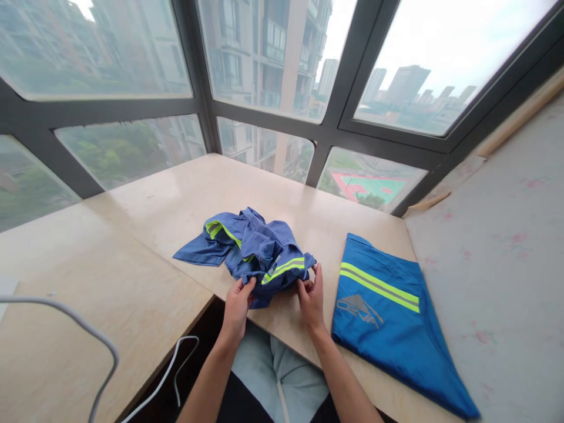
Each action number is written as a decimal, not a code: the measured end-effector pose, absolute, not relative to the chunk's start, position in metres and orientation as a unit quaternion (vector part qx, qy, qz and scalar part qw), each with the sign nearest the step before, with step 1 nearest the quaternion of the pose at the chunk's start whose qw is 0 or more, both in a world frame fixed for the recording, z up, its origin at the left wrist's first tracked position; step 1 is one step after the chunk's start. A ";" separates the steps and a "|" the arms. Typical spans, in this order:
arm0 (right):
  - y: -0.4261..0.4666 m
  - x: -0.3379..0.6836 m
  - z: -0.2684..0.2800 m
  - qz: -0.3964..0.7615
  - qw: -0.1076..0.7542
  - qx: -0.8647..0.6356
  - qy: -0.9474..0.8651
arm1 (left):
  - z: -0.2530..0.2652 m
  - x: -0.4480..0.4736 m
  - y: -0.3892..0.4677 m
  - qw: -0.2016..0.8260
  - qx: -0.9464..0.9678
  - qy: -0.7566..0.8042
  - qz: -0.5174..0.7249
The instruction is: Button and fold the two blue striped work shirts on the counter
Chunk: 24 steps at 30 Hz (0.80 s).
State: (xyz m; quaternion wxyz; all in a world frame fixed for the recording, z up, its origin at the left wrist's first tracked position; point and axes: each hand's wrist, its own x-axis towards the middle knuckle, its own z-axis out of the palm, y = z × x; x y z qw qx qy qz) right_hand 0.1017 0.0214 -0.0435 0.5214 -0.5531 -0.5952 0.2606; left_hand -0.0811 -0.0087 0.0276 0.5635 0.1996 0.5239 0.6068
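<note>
A crumpled blue work jacket [268, 244] with yellow-green and grey reflective strips lies in a heap near the table's front edge. My left hand [238, 302] pinches its near edge on the left side. On the right, my right hand [312, 294] grips the same garment between thumb and fingers, just below a reflective strip. One loose part of the cloth stretches out flat to the left. Folds hide much of the jacket's shape.
A folded brighter blue garment [379, 299] with a reflective stripe and grey lettering lies at the right, beside the papered wall [497, 264]. White cables [101, 341] hang at the lower left. Windows [268, 53] border the wooden table [132, 235] at the back.
</note>
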 end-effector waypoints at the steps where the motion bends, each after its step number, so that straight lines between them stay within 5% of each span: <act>1: 0.021 0.101 -0.043 0.254 0.516 -0.564 -0.593 | 0.025 -0.085 -0.010 0.554 0.169 0.524 0.624; 10: 0.020 0.090 -0.025 0.241 0.465 -0.600 -0.605 | 0.032 -0.132 -0.021 0.389 0.032 0.529 0.753; 16: 0.024 0.094 0.010 0.333 0.480 -0.590 -0.557 | 0.039 -0.165 -0.025 0.241 0.000 0.535 0.809; 20: 0.012 0.101 0.051 0.411 0.534 -0.563 -0.478 | 0.038 -0.182 -0.029 0.162 0.038 0.602 0.781; 24: -0.010 0.111 0.090 0.329 0.547 -0.559 -0.529 | 0.048 -0.174 -0.044 -0.029 0.251 0.696 0.672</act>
